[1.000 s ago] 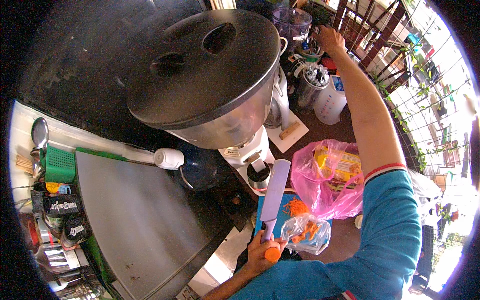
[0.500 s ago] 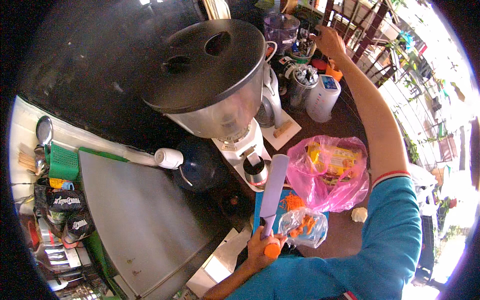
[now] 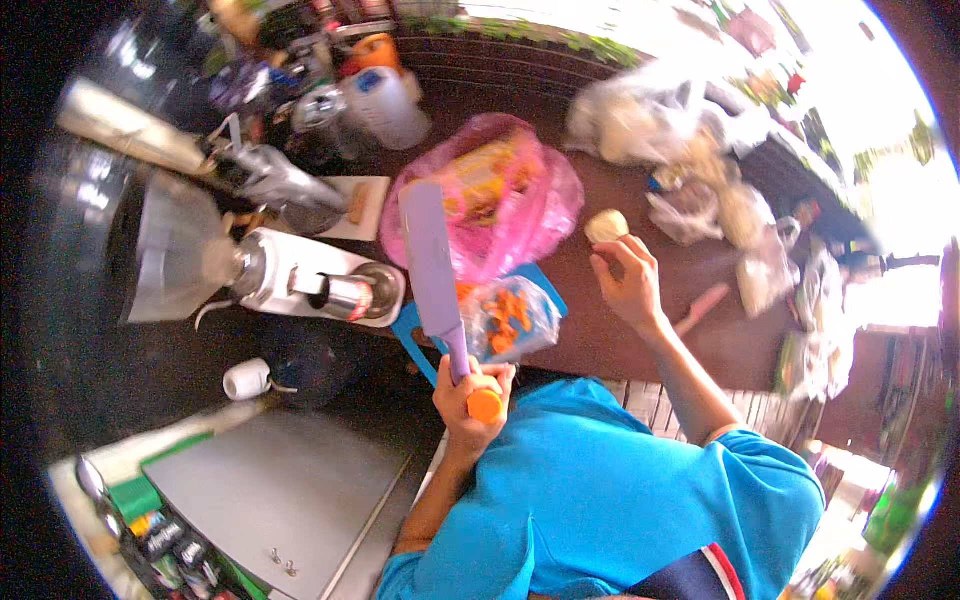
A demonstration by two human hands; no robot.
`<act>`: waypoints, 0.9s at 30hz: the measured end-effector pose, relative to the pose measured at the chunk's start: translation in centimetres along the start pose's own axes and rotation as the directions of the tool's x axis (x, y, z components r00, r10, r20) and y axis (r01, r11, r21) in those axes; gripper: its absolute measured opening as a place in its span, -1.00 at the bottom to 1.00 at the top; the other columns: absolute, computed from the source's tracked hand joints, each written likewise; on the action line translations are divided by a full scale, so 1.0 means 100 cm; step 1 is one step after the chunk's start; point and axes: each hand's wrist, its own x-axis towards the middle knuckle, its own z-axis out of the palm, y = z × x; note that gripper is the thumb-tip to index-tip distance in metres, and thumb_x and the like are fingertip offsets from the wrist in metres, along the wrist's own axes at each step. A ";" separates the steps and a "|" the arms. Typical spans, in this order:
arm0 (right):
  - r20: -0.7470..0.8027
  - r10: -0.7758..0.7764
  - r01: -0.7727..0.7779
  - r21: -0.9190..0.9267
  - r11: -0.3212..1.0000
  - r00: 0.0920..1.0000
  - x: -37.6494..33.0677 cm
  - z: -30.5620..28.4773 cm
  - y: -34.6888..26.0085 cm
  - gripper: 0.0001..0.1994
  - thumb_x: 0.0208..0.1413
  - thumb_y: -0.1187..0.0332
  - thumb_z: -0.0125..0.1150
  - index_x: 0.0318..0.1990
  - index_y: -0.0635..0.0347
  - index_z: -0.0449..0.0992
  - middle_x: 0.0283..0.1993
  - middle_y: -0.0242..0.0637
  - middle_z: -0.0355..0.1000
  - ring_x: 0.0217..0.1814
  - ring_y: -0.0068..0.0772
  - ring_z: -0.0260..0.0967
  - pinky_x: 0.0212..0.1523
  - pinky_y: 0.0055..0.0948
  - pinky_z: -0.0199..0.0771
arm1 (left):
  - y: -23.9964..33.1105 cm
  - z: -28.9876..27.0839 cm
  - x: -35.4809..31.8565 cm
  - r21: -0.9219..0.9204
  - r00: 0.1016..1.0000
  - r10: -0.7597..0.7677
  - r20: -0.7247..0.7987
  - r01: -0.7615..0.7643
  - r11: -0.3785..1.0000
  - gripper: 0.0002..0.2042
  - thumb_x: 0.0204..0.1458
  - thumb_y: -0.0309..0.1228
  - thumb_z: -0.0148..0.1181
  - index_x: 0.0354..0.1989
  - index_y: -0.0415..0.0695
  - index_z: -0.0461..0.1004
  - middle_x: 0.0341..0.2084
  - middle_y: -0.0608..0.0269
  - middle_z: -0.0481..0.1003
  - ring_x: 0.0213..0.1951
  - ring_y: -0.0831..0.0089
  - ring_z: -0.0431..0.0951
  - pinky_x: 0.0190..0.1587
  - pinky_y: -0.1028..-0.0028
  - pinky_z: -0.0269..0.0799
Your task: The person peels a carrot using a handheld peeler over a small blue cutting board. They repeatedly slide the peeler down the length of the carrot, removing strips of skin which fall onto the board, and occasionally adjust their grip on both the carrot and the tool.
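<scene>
1. The left hand (image 3: 457, 418) is gripping a purple knife (image 3: 428, 260) and a carrot (image 3: 485, 405) near the blue board (image 3: 547, 284).
2. The right hand (image 3: 632, 288) is hovering, fingers parted, by a pale bulb (image 3: 605, 225) lying on the table (image 3: 590, 345).

Dark brown tabletop (image 3: 590, 348) — white daylight glare (image 3: 870, 90) at upper right, green leaves (image 3: 560, 45) along the far edge

The broad knife (image 3: 427, 260) is lavender throughout. The carrot (image 3: 484, 405) is bright orange, like the chopped pieces (image 3: 508, 312); the round bulb (image 3: 606, 226) is cream. Blue cutting board (image 3: 543, 285), translucent pink plastic bag (image 3: 548, 215), yellow packet (image 3: 480, 172), dark reddish-brown desk (image 3: 605, 300). The turquoise shirt (image 3: 620, 470) has a navy patch edged with white and red stripes.
</scene>
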 end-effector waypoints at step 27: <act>0.281 0.760 -0.737 0.573 0.358 0.587 -0.125 -0.063 0.086 -0.85 0.22 0.30 0.13 -0.27 0.19 0.46 -0.44 -0.40 0.41 -0.50 -0.60 0.40 -0.60 -0.53 0.39 | 0.020 0.031 -0.010 -0.273 0.990 0.012 0.137 0.026 0.962 -0.71 -0.23 -0.73 0.38 -0.52 -0.14 0.34 -0.46 0.24 0.25 -0.47 0.37 0.60 -0.43 0.46 0.48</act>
